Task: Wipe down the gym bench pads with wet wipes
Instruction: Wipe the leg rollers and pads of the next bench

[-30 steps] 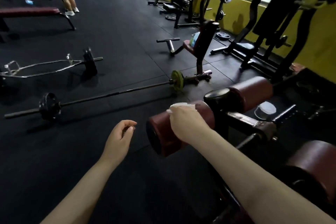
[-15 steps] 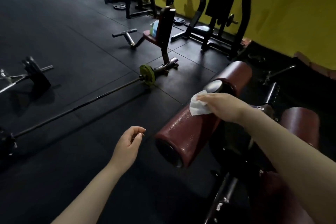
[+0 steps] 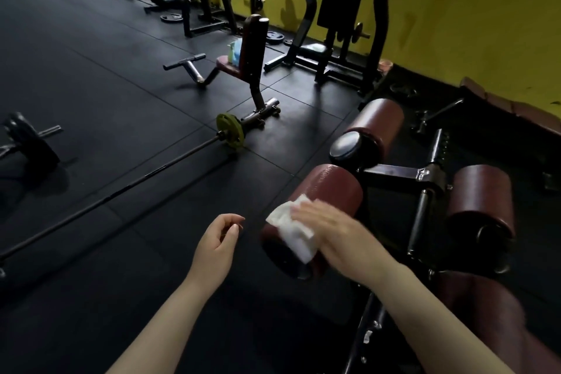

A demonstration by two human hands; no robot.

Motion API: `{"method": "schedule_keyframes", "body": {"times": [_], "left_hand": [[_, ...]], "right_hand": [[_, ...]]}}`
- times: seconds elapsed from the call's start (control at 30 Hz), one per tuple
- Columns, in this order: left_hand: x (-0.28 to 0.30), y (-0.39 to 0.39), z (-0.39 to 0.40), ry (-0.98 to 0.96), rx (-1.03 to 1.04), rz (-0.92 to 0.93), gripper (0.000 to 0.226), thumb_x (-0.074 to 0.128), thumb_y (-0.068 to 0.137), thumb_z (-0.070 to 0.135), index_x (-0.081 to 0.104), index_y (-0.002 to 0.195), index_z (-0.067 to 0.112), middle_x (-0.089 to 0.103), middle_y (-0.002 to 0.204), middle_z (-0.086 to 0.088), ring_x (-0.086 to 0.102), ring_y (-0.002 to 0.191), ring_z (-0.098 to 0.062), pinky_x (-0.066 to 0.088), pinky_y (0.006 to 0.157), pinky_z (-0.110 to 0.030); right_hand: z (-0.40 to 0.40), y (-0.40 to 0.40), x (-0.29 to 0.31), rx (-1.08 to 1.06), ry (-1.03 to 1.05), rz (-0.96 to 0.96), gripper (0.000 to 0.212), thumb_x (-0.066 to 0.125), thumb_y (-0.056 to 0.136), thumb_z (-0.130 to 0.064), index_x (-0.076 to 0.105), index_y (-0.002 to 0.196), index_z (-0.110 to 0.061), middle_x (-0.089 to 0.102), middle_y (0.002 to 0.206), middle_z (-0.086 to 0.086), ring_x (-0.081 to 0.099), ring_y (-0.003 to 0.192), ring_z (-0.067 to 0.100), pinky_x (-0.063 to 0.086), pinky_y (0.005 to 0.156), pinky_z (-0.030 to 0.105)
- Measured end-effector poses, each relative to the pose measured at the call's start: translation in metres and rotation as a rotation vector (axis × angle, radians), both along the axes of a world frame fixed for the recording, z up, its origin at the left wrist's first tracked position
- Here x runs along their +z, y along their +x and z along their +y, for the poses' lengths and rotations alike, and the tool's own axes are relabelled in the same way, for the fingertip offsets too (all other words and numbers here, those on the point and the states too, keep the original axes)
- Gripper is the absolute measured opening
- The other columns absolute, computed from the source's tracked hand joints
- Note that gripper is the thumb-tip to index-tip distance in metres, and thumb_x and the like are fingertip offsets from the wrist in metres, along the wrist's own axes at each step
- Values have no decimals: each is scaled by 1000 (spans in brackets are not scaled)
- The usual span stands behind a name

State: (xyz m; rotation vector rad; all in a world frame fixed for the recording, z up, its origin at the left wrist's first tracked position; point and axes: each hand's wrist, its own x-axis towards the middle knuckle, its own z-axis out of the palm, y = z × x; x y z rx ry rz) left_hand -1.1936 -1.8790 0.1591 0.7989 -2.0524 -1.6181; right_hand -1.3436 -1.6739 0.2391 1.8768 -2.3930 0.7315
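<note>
While our right hand (image 3: 331,229) presses the crumpled white wet wipe (image 3: 293,229) against the nearest maroon vinyl cylindrical roller pad (image 3: 321,200), we keep its fingers extended and flat rather than curled, so that the palm side spreads pressure over a broad patch of the curved surface. The wipe lies beneath and ahead of the fingers, draped over the near end of the pad; its free edge projects to the left of the fingertips and down toward the black end cap. The hand is blurred, which we judge to indicate a wiping stroke in progress.

Our left hand (image 3: 217,244) hangs apart from the pad, to its left, above the black rubber floor (image 3: 121,85). Its fingers are loosely curled and hold nothing, and we judge it idle and free to steady the frame if needed.

Two further maroon roller pads remain on the same black steel frame (image 3: 400,174): one beyond the working pad (image 3: 381,121), one to the right (image 3: 482,194). A long steel barbell with a yellow-green plate (image 3: 230,130) lies on the floor, well apart from the work.
</note>
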Motion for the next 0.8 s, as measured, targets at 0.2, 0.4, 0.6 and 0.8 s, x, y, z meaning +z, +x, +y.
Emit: {"method": "schedule_keyframes", "body": {"times": [0.2,0.4,0.6,0.8], "left_hand": [[5,22,6,-2,-31,-10,24,51,99,24,62,100,45,65,103,20,61,97,3,42,79,-16],[13,44,9,-19,-5,-25,19,51,100,26,62,102,42,64,103,24,60,99,5,42,81,-18],[17,18,5,-34,-117,-21,24,51,100,22,64,108,40,67,109,24,60,105,7,44,86,-17],[9,-46,-23,98,-329,-164,22,49,102,27,68,108,36,71,108,19,63,105,4,44,95,-24]], "right_hand": [[-16,-29,-17,-675,-286,-185,36,46,99,-1,56,133,-5,53,141,6,43,136,21,29,116,34],[-14,32,-32,-441,-407,-282,40,43,100,-5,53,138,-12,50,145,-4,36,140,9,24,119,32],[17,41,-27,-41,-201,-54,50,47,89,1,55,136,-15,48,145,-7,37,140,10,26,118,33],[-30,-17,14,-358,86,210,34,53,87,-3,69,114,-16,67,122,-1,55,125,19,28,115,29]]}}
